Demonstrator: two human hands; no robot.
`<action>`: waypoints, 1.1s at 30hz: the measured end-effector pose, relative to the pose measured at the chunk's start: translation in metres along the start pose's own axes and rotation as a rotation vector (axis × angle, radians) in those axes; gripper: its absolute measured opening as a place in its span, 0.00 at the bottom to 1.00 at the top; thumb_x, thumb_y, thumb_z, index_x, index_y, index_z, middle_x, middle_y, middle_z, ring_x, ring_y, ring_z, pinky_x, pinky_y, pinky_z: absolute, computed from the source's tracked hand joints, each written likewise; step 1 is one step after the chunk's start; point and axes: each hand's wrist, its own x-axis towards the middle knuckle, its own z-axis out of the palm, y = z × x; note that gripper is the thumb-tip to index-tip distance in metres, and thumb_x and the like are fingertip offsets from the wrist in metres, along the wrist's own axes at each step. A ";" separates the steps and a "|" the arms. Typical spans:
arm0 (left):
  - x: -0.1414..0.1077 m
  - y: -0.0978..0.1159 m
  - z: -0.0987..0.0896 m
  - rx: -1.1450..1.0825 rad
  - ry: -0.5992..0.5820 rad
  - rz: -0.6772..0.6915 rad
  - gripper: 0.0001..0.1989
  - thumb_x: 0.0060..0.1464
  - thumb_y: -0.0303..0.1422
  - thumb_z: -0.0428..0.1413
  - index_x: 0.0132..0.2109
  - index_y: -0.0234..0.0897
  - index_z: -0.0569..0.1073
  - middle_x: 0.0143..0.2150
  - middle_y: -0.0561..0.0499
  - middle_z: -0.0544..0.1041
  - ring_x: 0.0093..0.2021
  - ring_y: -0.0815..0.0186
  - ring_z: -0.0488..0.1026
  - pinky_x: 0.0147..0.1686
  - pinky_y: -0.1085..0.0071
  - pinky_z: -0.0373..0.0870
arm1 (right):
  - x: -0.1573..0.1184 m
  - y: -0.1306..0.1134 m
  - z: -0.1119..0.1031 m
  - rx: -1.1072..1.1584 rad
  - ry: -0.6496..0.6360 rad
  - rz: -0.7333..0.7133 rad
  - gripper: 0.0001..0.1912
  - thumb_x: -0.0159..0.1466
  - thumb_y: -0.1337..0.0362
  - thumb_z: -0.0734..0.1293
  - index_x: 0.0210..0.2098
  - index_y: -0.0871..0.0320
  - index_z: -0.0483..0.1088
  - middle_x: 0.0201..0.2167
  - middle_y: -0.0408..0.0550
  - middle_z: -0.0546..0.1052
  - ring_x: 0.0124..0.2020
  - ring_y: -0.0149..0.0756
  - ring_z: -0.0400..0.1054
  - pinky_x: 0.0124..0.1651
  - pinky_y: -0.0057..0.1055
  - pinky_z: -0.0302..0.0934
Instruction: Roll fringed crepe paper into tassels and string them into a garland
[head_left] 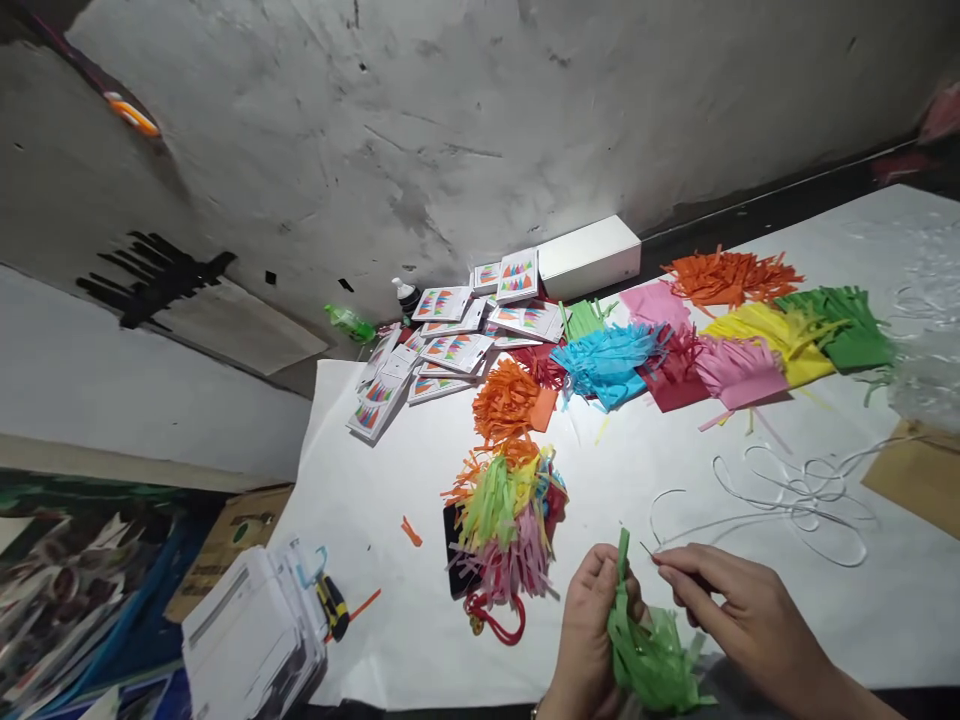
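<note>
My left hand [594, 625] is closed round a green paper tassel [652, 650], its folded top sticking up between thumb and fingers and its fringe hanging to the right. Close beside it, my right hand [739, 600] pinches a thin needle [649, 552] that points toward the tassel top, not touching it as far as I can see. A white string [806, 500] lies in loose loops on the white table past my right hand, one strand running to my right fingertips. Left of my hands rests a bunch of tassels [502, 515] in orange, yellow, green and pink.
Fringed paper stacks [611, 360] in several colours line the back of the white table [390, 530]. Printed packets [454, 350] and a white box [589, 255] stand near the wall. A black phone [456, 560], red cord [510, 630] and yellow-black cutter [332, 607] lie leftward.
</note>
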 end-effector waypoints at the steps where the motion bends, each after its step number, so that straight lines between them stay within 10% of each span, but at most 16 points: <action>1: -0.001 -0.001 0.002 -0.046 -0.007 -0.021 0.23 0.47 0.46 0.67 0.33 0.39 0.63 0.20 0.63 0.57 0.18 0.78 0.52 0.20 0.80 0.52 | -0.001 0.000 -0.001 0.003 -0.015 0.016 0.13 0.68 0.55 0.62 0.38 0.52 0.77 0.31 0.45 0.80 0.28 0.34 0.74 0.35 0.24 0.69; 33: 0.003 -0.023 -0.015 0.450 0.035 0.231 0.18 0.48 0.48 0.65 0.33 0.38 0.73 0.29 0.49 0.74 0.33 0.62 0.71 0.35 0.69 0.68 | 0.005 0.015 0.007 0.539 -0.310 0.544 0.25 0.57 0.42 0.68 0.43 0.56 0.73 0.20 0.37 0.67 0.19 0.32 0.67 0.22 0.27 0.64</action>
